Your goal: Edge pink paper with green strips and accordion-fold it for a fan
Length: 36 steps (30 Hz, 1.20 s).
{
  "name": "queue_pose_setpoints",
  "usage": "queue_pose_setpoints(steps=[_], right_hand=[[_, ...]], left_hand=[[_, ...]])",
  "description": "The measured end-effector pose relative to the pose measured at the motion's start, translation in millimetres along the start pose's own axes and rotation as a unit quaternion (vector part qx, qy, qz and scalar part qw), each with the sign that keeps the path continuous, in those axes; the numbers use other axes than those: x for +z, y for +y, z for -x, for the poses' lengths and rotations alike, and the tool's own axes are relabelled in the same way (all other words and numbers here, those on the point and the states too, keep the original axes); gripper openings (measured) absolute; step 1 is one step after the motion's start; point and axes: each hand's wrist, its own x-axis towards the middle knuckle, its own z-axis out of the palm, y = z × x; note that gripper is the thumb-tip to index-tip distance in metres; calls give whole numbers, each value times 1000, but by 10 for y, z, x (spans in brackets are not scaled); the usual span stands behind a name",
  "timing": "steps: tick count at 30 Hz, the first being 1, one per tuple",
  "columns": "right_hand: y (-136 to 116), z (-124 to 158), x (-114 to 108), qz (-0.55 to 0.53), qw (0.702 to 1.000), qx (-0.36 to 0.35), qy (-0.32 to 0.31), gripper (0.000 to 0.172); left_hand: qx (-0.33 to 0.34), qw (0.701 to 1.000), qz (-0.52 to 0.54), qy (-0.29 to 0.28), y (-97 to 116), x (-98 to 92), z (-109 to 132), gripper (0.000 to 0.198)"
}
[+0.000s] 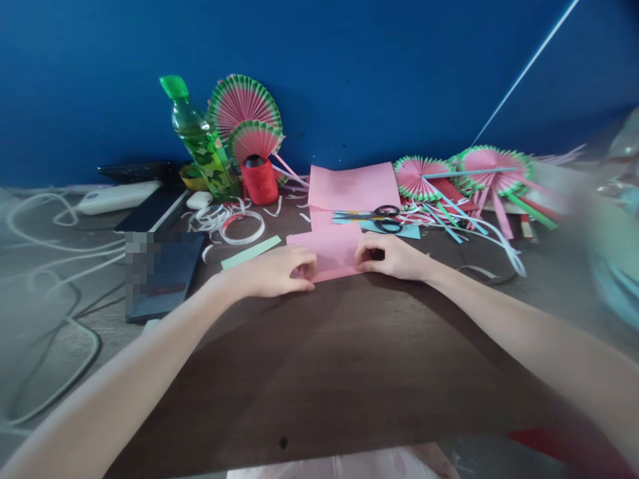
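Observation:
A pink sheet of paper (332,249) lies on the dark table, with a narrow fold or crease along its near edge. My left hand (277,269) is closed at the sheet's left side, thumb and curled fingers at the near corner. At the near right corner, my right hand (392,256) pinches the edge with its fingertips. Just beyond the sheet rest scissors (372,216) with black handles, on blue and pink paper. A larger pink sheet (352,185) stands behind them against the wall. Left of my left hand is a pale green paper strip (252,252).
Pleated pink-and-green paper fans (244,106) lean by a green bottle (204,143) and a red thread spool (259,181). More fans (492,166) lie right. A tape roll (242,228), paper scraps, a dark phone-like device (167,276) and white cables (74,233) occupy the left.

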Motion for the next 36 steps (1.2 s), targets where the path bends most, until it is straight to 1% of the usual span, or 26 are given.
queue_pose_setpoints(steps=[2,5,8,10,13,15,17,19,20,21,23,25,27,28,29,30,33,36], right_hand=[[-6,5,8,25,999,-22,18,14],[-2,20,27,72,995,-57,40,16],[8,24,60,122,987,-84,65,19],[-1,14,81,160,978,-93,91,18],[-70,-8,79,200,963,-100,147,21],[-154,-17,44,190,959,-99,187,22],[-253,-20,-16,139,963,-82,214,21],[-344,-21,-85,62,974,-38,213,19],[-379,-22,-115,22,979,-11,204,19],[-402,-25,-139,-15,980,14,196,20],[-414,-33,-162,-71,980,55,180,22],[-385,-45,-153,-89,981,78,157,22],[-333,-57,-126,-69,986,94,119,20],[-306,-60,-112,-50,989,100,101,18],[-280,-62,-99,-30,990,105,85,17],[-256,-63,-89,-12,991,110,75,16],[-204,-57,-77,26,993,100,56,15],[-177,-50,-78,75,994,65,41,15]], left_hand=[[-9,999,-34,5,30,2,-1,16],[-26,997,-65,20,9,-1,1,12],[-19,996,-75,31,-32,-21,9,14],[-17,993,-96,64,-34,-47,17,18],[-35,980,-124,155,32,-109,42,25],[-56,968,-110,219,106,-165,69,27],[-78,957,-67,272,169,-227,101,27],[-101,948,-7,301,186,-280,126,27],[-109,946,25,304,171,-299,132,28],[-113,946,56,299,142,-311,132,30],[-114,950,106,269,53,-309,116,33],[-113,964,120,207,-44,-278,85,32],[-117,979,100,135,-116,-226,53,30],[-118,983,83,112,-137,-197,40,29],[-113,987,59,99,-149,-169,30,27],[-105,989,31,98,-153,-143,23,26],[-79,990,-46,111,-149,-86,15,26],[-79,991,-62,93,-152,-59,8,24]])
